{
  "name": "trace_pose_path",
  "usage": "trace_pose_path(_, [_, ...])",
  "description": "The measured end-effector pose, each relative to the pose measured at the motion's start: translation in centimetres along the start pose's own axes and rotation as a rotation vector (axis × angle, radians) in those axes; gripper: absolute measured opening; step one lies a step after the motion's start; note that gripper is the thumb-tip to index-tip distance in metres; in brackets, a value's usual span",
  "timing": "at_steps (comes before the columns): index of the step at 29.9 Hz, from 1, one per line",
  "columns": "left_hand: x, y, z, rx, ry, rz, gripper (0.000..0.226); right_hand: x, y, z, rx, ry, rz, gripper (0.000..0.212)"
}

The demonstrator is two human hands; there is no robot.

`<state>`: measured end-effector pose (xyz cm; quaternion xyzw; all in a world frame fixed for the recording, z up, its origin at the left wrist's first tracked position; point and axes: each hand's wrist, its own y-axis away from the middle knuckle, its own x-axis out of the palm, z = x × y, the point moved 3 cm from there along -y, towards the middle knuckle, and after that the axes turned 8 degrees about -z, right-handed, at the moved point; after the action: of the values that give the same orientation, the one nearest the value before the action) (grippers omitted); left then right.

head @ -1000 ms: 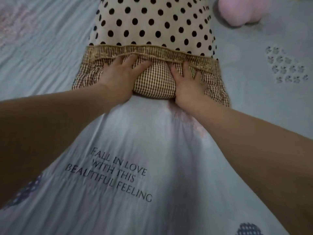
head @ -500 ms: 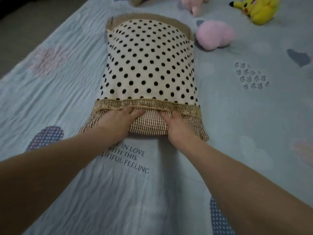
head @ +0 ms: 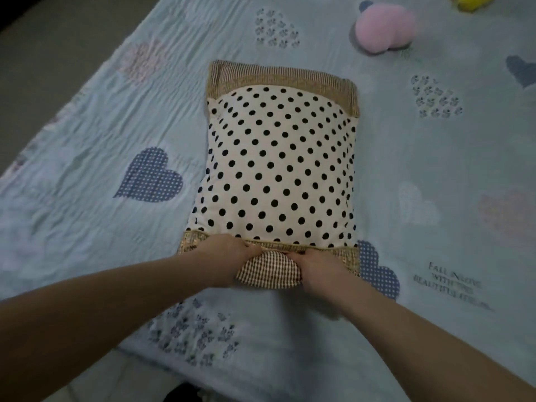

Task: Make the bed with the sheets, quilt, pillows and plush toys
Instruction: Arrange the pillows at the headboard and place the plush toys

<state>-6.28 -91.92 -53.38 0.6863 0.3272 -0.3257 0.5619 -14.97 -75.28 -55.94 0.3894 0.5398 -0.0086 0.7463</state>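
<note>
Polka-dot pillowcase (head: pixel 278 169) flat on heart-print quilt (head: pixel 116 111), long axis away from person. Checked inner pillow (head: pixel 268 271) bulging out of pillowcase's near opening. Left hand (head: pixel 224 256), fingers curled, gripping pillowcase's tan hem left of bulge. Right hand (head: pixel 319 269) gripping same hem right of bulge. Pink plush toy (head: pixel 383 30) beyond pillowcase's far right corner, well apart. Yellow plush toy (head: pixel 472 0) further right, cut by frame edge.
</note>
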Motion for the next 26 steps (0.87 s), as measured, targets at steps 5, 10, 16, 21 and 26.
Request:
trace_pose_path(5, [4.6,6.6,-5.3,0.189,0.051,0.253,0.082,3.7,7.2,4.3,-0.134,-0.045,0.314,0.048])
trace_pose_path(10, [2.9,6.5,-3.3,0.024,0.265,-0.021,0.057,0.9,8.7,2.8,0.102,-0.526,0.235,0.044])
trace_pose_path(16, [2.5,-0.6,8.1,-0.774,0.941,-0.417,0.119,-2.1,-0.2,-6.9,0.739,-1.040,-0.376,0.110])
trace_pose_path(21, [2.4,-4.8,5.4,-0.828,1.150,-0.423,0.140,-0.4,-5.6,-3.6,0.805,-1.157,-0.307,0.133])
trace_pose_path(26, [-0.7,-2.3,1.1,-0.800,0.759,-0.536,0.113,-2.5,-1.9,-0.9,0.660,-0.744,-0.585,0.096])
